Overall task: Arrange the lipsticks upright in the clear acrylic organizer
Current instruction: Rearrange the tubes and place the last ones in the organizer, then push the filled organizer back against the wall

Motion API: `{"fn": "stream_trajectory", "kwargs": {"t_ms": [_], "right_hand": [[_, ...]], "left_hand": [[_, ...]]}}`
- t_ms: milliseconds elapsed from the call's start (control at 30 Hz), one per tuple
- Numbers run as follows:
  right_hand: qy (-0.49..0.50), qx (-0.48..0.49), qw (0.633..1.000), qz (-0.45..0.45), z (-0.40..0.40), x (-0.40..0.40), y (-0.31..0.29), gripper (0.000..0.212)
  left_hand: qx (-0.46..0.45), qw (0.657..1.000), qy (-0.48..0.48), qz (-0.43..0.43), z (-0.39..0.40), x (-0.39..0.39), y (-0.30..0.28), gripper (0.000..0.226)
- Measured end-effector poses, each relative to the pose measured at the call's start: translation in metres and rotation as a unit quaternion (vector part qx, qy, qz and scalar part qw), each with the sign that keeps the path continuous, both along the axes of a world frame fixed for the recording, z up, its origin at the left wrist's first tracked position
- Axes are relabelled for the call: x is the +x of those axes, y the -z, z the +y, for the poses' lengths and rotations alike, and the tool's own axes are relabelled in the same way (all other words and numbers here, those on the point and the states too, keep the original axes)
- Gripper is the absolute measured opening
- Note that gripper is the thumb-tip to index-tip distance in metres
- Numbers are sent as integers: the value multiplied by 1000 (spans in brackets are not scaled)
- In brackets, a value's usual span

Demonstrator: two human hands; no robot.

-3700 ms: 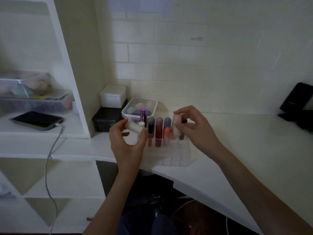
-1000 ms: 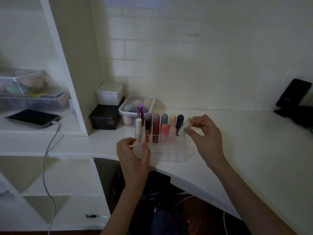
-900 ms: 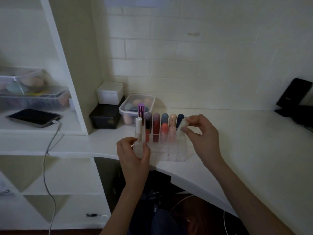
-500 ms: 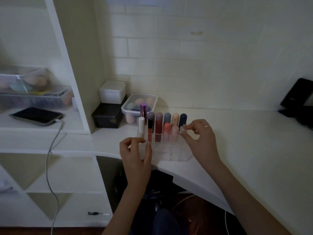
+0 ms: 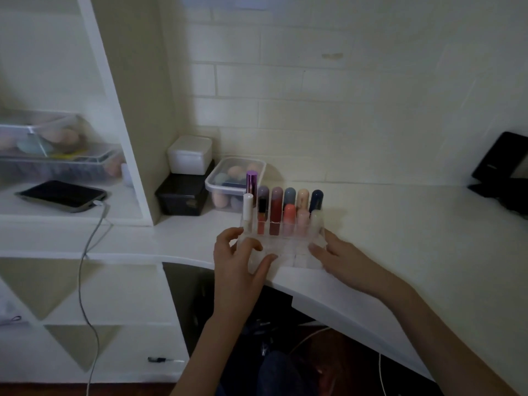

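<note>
The clear acrylic organizer (image 5: 285, 254) stands near the desk's curved front edge. Several lipsticks stand upright in its two back rows: a purple metallic tube (image 5: 252, 181), a white tube (image 5: 248, 207), a coral one (image 5: 289, 218), a navy one (image 5: 316, 200) and a pale one (image 5: 315, 224) at the right end. The front compartments look empty. My left hand (image 5: 237, 264) grips the organizer's left front corner, thumb across the front cells. My right hand (image 5: 340, 257) holds its right end, fingertips on the front cells.
Behind the organizer sit a clear lidded box of makeup sponges (image 5: 234, 181) and a white box (image 5: 190, 155) stacked on a black box (image 5: 181, 198). A phone (image 5: 61, 194) with a hanging cable (image 5: 85, 267) lies on the left shelf. A black stand (image 5: 503, 172) is far right.
My right hand set the pale lipstick upright in the right-end slot and let go. Both hands then dropped to the organizer's two ends.
</note>
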State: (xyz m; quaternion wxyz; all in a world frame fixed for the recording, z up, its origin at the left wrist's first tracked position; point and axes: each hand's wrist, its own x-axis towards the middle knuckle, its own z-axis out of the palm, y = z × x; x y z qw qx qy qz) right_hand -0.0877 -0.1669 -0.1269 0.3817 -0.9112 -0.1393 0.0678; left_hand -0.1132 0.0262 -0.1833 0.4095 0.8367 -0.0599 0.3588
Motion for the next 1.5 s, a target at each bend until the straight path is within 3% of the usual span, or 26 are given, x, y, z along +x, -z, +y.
{"fn": "stream_trajectory", "kwargs": {"t_ms": [100, 367, 533, 667, 800, 967, 1067, 1333, 1433, 1500], "right_hand": [[26, 31, 999, 14, -12, 8, 1, 34], [101, -10, 993, -56, -33, 54, -5, 20], [129, -1, 987, -95, -34, 102, -10, 23], [138, -18, 981, -137, -25, 144, -12, 23], [131, -33, 981, -141, -16, 175, -5, 29], [124, -17, 980, -152, -13, 202, 6, 28], [106, -25, 980, -165, -13, 211, 10, 26], [108, 21, 978, -177, -9, 212, 20, 33], [167, 20, 943, -287, -2, 210, 14, 33], [129, 2, 917, -378, 12, 215, -2, 30]], "left_hand": [[23, 1000, 17, 9, -1, 11, -8, 24], [85, 995, 43, 21, -30, 67, -28, 24], [148, 988, 24, 22, -41, 117, -42, 29], [231, 972, -52, -11, -48, 160, -35, 51], [236, 969, -51, 51, -50, 190, -30, 50], [346, 934, -63, -61, -57, 208, -26, 52], [336, 941, -38, -31, -57, 213, -21, 55], [322, 943, -80, 15, -57, 210, -24, 49], [300, 953, -39, 20, -56, 209, -23, 48], [305, 951, -46, 28, -56, 210, -23, 59]]}}
